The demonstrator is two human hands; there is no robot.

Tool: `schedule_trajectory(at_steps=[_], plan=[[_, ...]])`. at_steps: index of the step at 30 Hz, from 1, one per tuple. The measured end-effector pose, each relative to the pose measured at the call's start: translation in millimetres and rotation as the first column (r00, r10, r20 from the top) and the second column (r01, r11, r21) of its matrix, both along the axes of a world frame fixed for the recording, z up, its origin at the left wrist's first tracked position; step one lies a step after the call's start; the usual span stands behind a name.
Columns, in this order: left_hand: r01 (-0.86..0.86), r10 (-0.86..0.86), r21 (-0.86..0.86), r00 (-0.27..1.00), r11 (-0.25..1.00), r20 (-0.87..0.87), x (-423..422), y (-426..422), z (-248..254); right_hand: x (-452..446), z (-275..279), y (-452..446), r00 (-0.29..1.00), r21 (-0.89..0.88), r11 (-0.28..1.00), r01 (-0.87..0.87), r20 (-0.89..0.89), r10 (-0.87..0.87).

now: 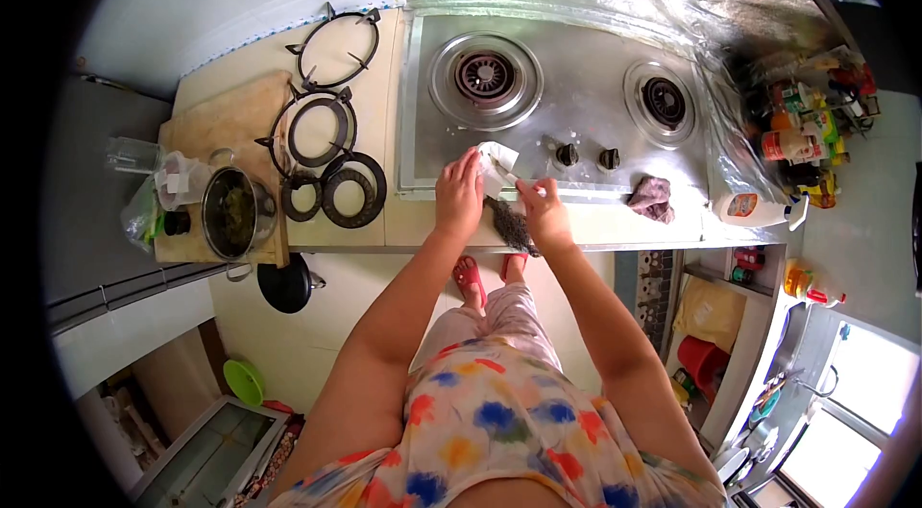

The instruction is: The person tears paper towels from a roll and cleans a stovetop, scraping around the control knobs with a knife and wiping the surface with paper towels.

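Observation:
My left hand [459, 193] is at the front edge of the steel gas stove [576, 148], its fingers close together on a crumpled white tissue [497, 158]. My right hand [547, 216] is closed around a slim white-handled tool [523, 186], whose tip points at the tissue; its exact kind is too small to tell. Between my hands, a dark grey mesh-like scouring pad [512, 226] lies on the counter edge. Two bare burners, the left burner [485, 76] and the right burner [664, 101], sit behind, with white specks on the steel near the knobs [567, 156].
Black pan supports [338, 49] and burner rings [353, 191] lie left of the stove. A pot [230, 215] stands on a wooden board [240, 109]. A brown cloth [652, 199] and a white spray bottle [759, 210] are at the right.

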State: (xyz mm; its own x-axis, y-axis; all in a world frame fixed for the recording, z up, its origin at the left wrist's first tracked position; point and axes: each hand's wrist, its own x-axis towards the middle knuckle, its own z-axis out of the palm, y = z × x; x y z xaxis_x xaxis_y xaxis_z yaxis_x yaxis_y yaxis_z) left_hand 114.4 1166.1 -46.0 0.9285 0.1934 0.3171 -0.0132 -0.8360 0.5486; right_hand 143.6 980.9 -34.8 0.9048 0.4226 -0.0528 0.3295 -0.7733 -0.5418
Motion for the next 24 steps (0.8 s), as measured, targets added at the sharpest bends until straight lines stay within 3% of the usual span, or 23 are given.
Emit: schedule_trajectory(at_steps=[4,7,24], plan=[[-0.036,0.040,-0.077,0.998,0.996,0.047,-4,1,3,-5,4,-33,0.961,0.158,0.957,0.244,0.090,-0.260],[-0.068,0.070,-0.029,0.995,0.997,0.066,-15,-5,13,-9,4,-44,0.943,0.122,0.951,0.284,0.142,-0.300],[0.049,-0.049,0.003,0.998,0.999,0.040,-50,-21,-9,-10,-9,-47,0.941,-0.008,0.951,0.309,0.145,-0.304]])
